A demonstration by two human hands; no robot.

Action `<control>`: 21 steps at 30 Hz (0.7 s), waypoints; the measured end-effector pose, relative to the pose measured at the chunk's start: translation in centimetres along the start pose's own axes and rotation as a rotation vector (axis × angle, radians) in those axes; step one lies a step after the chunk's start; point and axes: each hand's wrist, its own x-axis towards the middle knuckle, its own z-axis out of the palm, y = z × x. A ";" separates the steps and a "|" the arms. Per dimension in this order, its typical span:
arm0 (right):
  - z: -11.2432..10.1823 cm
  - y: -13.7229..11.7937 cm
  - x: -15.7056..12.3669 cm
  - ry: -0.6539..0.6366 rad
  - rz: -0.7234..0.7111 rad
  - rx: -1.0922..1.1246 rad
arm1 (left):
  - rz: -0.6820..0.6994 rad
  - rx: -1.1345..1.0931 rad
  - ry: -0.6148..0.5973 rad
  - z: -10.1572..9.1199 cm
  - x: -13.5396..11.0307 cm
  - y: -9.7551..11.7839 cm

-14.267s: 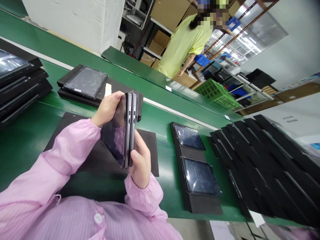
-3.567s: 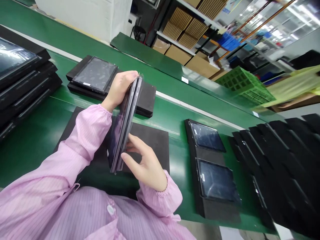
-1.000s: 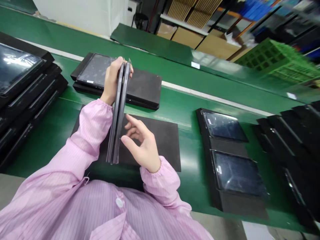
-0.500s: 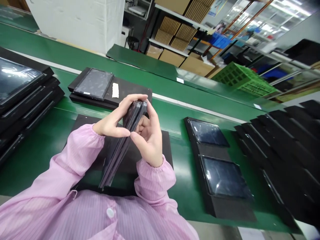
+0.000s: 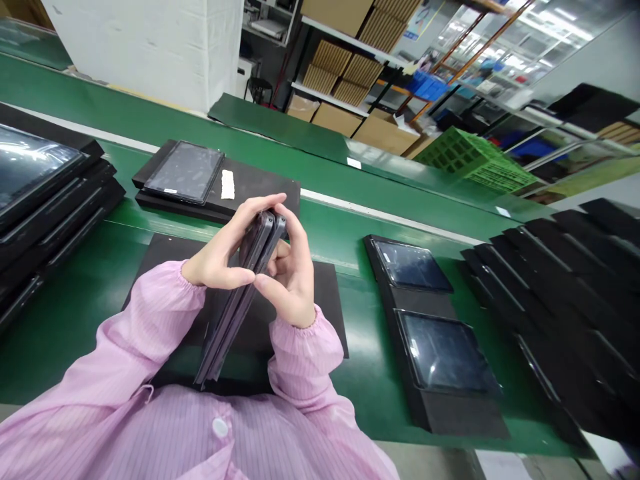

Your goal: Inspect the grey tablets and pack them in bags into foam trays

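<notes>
Two dark tablets (image 5: 239,303) stand on edge, side by side, between my hands. My left hand (image 5: 227,257) grips them from the left, its fingers over the far end and its thumb along the near side. My right hand (image 5: 293,273) closes on them from the right, thumb tip meeting the left thumb, some fingers curled. Below them lies a black foam pad (image 5: 325,300). Beyond my hands, another tablet (image 5: 185,171) rests on a black foam tray (image 5: 260,183), next to a small white paper slip (image 5: 227,185).
To the right, two tablets (image 5: 413,265) lie in a black foam tray (image 5: 437,303). Stacked black trays (image 5: 560,300) rise at far right, more trays (image 5: 75,207) at left. A green bench (image 5: 370,373) carries everything. Behind it are a white block (image 5: 145,53) and a green crate (image 5: 465,160).
My hands and the two tablets keep nearly the same pose. The view has shifted slightly, and the tablets' far ends now sit a little lower in the picture.
</notes>
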 end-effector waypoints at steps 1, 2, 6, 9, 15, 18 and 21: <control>0.1 0.0 0.0 0.014 -0.002 0.005 | 0.004 0.015 -0.029 -0.1 -0.1 -0.1; 0.2 0.1 0.0 0.030 -0.007 0.010 | 0.008 0.026 -0.058 -0.1 -0.1 -0.2; 0.4 0.0 -0.1 0.086 -0.038 0.019 | 0.040 0.054 -0.130 -0.3 -0.5 -0.6; 0.6 -0.1 -0.2 0.112 -0.046 0.006 | 0.074 0.095 -0.119 -0.1 -0.6 -0.7; 1.3 -0.5 -0.4 0.152 -0.068 0.018 | 0.040 0.136 0.017 0.6 -0.5 -0.3; 1.5 -0.5 -0.4 0.186 -0.043 -0.004 | 0.048 0.142 0.058 0.8 -0.4 -0.2; 1.5 -0.4 -0.2 0.162 -0.009 -0.038 | 0.015 0.034 0.088 0.9 -0.4 -0.1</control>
